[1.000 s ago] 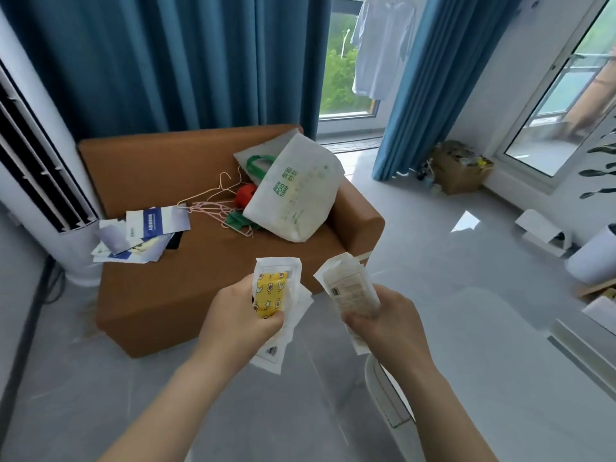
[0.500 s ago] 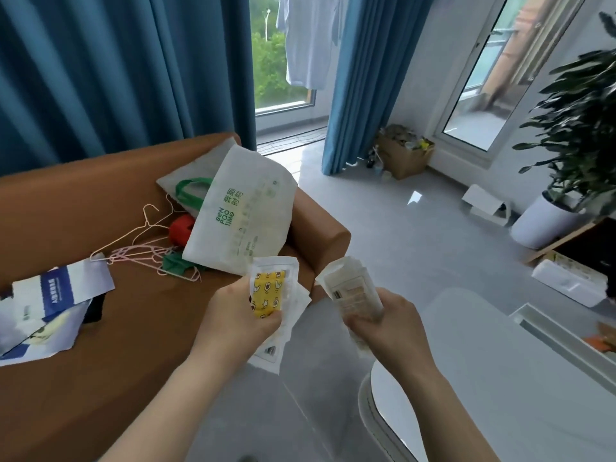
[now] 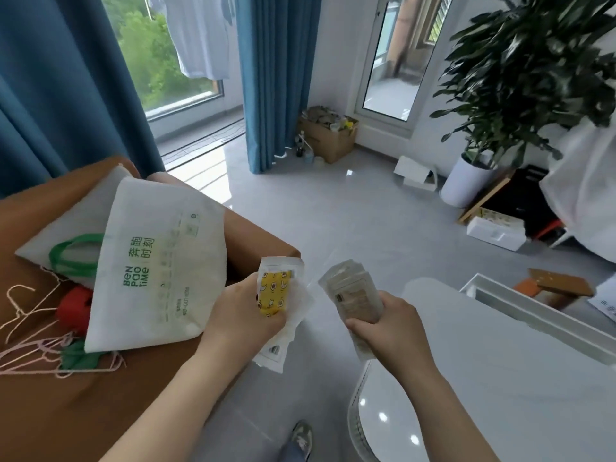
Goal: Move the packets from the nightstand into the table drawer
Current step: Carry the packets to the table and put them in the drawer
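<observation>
My left hand [image 3: 245, 315] grips a stack of white packets [image 3: 283, 315]; the front one shows a yellow patterned item inside. My right hand [image 3: 388, 323] grips another bundle of clear packets with beige contents [image 3: 355, 295]. Both hands are held in front of me above the grey floor, just left of a white glossy table [image 3: 483, 378]. An open white drawer [image 3: 533, 315] sticks out from the table's far right side. The nightstand is out of view.
A brown sofa [image 3: 66, 411] at the left carries a white bag [image 3: 156, 275], hangers and a red item. Blue curtains [image 3: 273, 75], a cardboard box [image 3: 328, 135], a potted plant [image 3: 520, 78] and boxes on the floor stand beyond. My shoe [image 3: 300, 441] shows below.
The view has swung to the right: the sofa slid left and the table, drawer and plant came into view. Both hands still hold their packets at the same height.
</observation>
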Demonstrator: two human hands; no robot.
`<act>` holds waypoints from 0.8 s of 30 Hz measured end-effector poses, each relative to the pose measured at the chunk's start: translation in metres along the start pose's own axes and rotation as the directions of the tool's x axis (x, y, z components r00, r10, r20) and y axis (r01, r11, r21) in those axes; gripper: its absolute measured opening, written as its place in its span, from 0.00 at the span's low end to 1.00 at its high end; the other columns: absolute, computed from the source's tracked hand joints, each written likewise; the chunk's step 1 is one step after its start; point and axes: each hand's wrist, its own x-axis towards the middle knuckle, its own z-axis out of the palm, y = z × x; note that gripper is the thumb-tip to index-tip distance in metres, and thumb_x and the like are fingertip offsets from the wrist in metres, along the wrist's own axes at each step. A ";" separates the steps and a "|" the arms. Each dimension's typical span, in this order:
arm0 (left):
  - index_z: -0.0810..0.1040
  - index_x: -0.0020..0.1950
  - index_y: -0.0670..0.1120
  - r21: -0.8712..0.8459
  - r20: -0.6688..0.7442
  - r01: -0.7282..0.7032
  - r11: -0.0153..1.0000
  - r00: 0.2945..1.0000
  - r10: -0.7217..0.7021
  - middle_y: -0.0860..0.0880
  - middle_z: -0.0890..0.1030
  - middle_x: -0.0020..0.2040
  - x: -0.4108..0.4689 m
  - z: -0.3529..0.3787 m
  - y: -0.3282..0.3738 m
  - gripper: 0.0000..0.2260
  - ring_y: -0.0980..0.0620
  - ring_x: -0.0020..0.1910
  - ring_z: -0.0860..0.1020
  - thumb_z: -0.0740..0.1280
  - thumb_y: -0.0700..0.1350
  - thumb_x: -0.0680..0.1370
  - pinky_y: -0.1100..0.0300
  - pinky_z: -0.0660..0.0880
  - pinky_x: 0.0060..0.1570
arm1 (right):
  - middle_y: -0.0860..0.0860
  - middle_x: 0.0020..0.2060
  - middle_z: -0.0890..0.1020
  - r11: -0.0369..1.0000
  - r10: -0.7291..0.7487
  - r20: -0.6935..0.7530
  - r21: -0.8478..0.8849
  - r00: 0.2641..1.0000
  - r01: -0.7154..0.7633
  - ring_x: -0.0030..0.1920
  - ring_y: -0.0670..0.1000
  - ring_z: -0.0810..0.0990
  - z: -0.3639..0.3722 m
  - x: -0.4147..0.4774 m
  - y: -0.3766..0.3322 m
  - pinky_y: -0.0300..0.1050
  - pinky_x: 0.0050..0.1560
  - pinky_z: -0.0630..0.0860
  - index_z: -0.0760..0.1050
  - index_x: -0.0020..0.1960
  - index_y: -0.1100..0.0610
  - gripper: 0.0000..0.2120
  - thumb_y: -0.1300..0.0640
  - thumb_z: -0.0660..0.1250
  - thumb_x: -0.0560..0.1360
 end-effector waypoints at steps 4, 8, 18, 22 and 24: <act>0.74 0.37 0.51 0.016 0.070 -0.040 0.999 0.997 0.039 0.54 0.77 0.31 0.066 0.023 0.025 0.06 0.59 0.29 0.76 0.68 0.50 0.71 0.72 0.65 0.24 | 0.47 0.31 0.81 0.999 0.050 -0.035 0.015 0.998 -0.049 0.36 0.50 0.80 -0.013 0.061 0.011 0.54 0.39 0.79 0.76 0.38 0.52 0.05 0.54 0.72 0.65; 0.72 0.36 0.51 0.022 0.116 -0.092 0.995 0.989 0.089 0.54 0.76 0.30 0.127 0.045 0.051 0.05 0.58 0.30 0.75 0.67 0.44 0.70 0.71 0.65 0.26 | 0.47 0.33 0.81 0.995 0.095 -0.049 0.012 0.994 -0.094 0.37 0.50 0.80 -0.029 0.116 0.022 0.53 0.41 0.80 0.77 0.41 0.52 0.07 0.53 0.72 0.65; 0.74 0.39 0.51 0.023 0.298 -0.195 0.981 0.937 0.179 0.52 0.80 0.33 0.272 0.109 0.094 0.04 0.55 0.33 0.78 0.68 0.45 0.68 0.58 0.75 0.32 | 0.46 0.35 0.82 0.977 0.209 -0.148 -0.013 0.967 -0.213 0.38 0.49 0.81 -0.057 0.239 0.045 0.50 0.42 0.79 0.78 0.44 0.53 0.09 0.52 0.73 0.66; 0.75 0.42 0.53 -0.046 0.364 -0.212 0.976 0.906 0.214 0.53 0.80 0.35 0.340 0.128 0.112 0.07 0.55 0.34 0.79 0.70 0.44 0.68 0.57 0.78 0.33 | 0.47 0.32 0.81 0.962 0.266 -0.198 -0.003 0.943 -0.272 0.36 0.49 0.80 -0.064 0.293 0.049 0.49 0.39 0.79 0.76 0.40 0.53 0.07 0.53 0.73 0.67; 0.75 0.40 0.53 -0.047 0.383 -0.234 0.971 0.894 0.233 0.53 0.80 0.34 0.375 0.134 0.123 0.06 0.55 0.33 0.79 0.69 0.43 0.67 0.59 0.76 0.31 | 0.48 0.31 0.81 0.950 0.306 -0.228 0.010 0.924 -0.312 0.35 0.50 0.80 -0.068 0.319 0.050 0.49 0.38 0.79 0.75 0.39 0.54 0.08 0.52 0.73 0.66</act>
